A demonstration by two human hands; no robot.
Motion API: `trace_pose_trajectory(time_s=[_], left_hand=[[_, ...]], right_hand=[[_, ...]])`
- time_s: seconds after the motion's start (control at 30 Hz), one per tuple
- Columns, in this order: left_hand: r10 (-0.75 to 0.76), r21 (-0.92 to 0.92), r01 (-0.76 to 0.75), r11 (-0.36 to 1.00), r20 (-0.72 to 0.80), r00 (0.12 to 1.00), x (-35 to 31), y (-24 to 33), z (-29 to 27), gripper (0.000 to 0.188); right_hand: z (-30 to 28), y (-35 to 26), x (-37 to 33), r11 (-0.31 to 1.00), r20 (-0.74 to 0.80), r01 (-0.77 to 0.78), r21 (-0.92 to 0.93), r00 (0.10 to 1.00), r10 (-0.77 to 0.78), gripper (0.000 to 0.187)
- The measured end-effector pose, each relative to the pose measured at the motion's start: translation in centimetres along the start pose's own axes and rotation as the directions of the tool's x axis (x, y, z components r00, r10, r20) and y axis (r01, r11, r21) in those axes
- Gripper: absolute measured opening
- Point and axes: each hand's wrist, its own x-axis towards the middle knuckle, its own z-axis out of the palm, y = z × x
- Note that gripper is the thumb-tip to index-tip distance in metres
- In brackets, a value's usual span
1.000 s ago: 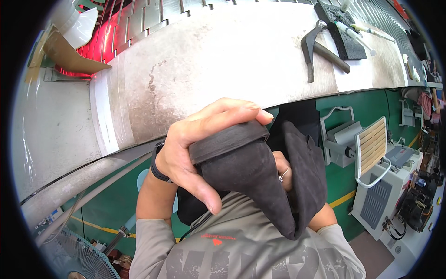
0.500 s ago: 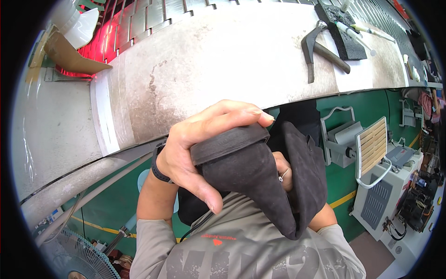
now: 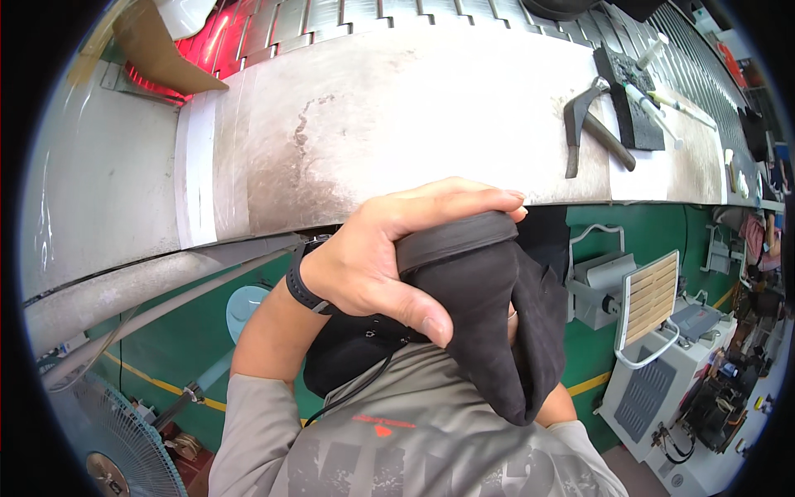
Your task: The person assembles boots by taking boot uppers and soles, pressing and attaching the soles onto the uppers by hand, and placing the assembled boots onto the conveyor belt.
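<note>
Gripping from above, the left hand (image 3: 373,257) was clenched over a black shoe upper (image 3: 489,323), its fingers curled across the dark rubbery edge at the top and its thumb pressed against the soft black fabric below. A black band (image 3: 300,286) circled the wrist. That shoe upper was held close to the person's chest, above the grey shirt (image 3: 414,439), and it hung down in a loose fold toward the lower right. The right hand (image 3: 511,316) was almost wholly hidden behind the fabric; only a sliver of finger showed between the folds, so whether it gripped or lay slack could not be told. A dark pouch (image 3: 348,356) sat half covered under the left wrist, its shape hard to make out.

Beyond the hands ran a worn grey workbench (image 3: 373,124). On its right part lay a hammer (image 3: 584,124) and, just beside it, a black pad (image 3: 625,95) with white pens (image 3: 654,103) resting on it. A fan (image 3: 124,447) was cut off at the lower left, and a white machine (image 3: 662,389) stood at the lower right.
</note>
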Motion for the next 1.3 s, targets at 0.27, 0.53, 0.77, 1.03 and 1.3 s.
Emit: trace_pose_trajectory(time_s=[0.27, 0.53, 0.77, 1.03, 1.3], left_hand=[[-0.070, 0.010, 0.071, 0.997, -0.040, 0.997, 0.3, 0.6, 0.3, 0.118], [-0.152, -0.068, 0.147, 0.987, -0.063, 0.986, 0.5, 0.7, 0.5, 0.113], [-0.222, -0.091, 0.211, 0.973, -0.125, 0.967, 0.2, 0.9, 0.9, 0.108], [-0.314, 0.071, 0.341, 0.937, -0.254, 0.915, -0.3, 3.2, 2.1, 0.094], [-0.419, -0.212, 0.386, 0.898, -0.141, 0.897, 0.9, 6.6, 2.1, 0.069]], right_hand=[[-0.1, 0.0, 0.1, 1.000, 0.002, -0.004, -0.026, 1.000, 0.004, 0.048], [-0.3, -0.4, 0.1, 0.999, -0.004, -0.001, -0.052, 1.000, 0.001, 0.047], [-0.1, -0.5, -0.2, 0.997, -0.007, 0.004, -0.077, 1.000, -0.004, 0.046], [-0.2, -1.6, -0.4, 0.991, -0.015, 0.021, -0.135, 1.000, -0.023, 0.045], [0.0, -2.0, -0.4, 0.985, -0.017, 0.033, -0.168, 0.999, -0.037, 0.044]])
